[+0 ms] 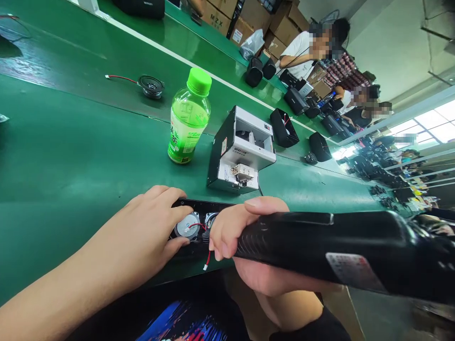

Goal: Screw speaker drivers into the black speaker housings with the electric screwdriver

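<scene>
My left hand (142, 234) lies on a black speaker panel (199, 215) at the near edge of the green bench, fingers curled over its left end beside a round silver speaker back (188, 225) with red wires. My right hand (241, 237) is wrapped round the grip of a black electric screwdriver (337, 251), whose body runs off to the right. Its tip is hidden behind my fingers over the panel.
A green tea bottle (188, 116) and a grey-white screw feeder box (241, 151) stand just behind the panel. A loose speaker (151, 86) with a red wire lies further back on the conveyor belt (71, 52). Other black speaker boxes (284, 128) and seated people (302, 47) are at the far right.
</scene>
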Motion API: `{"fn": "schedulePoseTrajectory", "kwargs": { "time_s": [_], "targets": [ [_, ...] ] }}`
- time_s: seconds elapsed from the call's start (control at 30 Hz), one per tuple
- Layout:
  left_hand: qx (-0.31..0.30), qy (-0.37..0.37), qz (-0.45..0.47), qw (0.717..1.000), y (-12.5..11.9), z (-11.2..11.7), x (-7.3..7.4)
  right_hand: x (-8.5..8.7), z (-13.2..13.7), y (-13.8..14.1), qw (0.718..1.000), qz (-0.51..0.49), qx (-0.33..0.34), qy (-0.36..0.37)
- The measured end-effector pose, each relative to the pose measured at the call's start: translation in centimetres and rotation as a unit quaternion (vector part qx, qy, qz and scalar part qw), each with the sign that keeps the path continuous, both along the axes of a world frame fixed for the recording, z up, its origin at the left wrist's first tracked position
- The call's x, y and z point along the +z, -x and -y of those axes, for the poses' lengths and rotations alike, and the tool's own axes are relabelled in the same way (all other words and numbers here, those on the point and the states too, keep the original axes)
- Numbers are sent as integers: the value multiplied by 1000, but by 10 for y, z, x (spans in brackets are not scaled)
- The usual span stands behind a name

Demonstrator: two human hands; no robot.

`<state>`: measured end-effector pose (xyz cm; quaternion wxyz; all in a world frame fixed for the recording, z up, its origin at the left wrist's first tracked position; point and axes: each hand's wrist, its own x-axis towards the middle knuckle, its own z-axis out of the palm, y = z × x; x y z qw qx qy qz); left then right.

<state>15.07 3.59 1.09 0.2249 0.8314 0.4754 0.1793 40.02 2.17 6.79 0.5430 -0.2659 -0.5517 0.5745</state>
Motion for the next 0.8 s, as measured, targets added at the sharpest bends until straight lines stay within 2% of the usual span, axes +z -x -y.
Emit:
{"fn": "schedulePoseTrajectory", "kwargs": {
  "time_s": [0.07, 0.17, 0.43, 0.6, 0.8],
  "targets": [
    [2, 2, -4, 1000, 0, 0, 0, 1, -2, 1, 999, -23, -9, -39],
    [-2, 9, -6, 1000, 1, 1, 0, 5, -1, 3, 998, -16, 4, -57],
    [10, 1, -5, 1000, 2, 3, 1, 11, 3, 7, 1000, -9, -17, -1],
    [8, 4, 1, 1000, 0, 2, 1, 5, -5, 5, 999, -42, 1, -23],
    [10, -3, -7, 1000, 0, 2, -1, 2, -7, 7, 999, -37, 8, -32]
  ]
}}
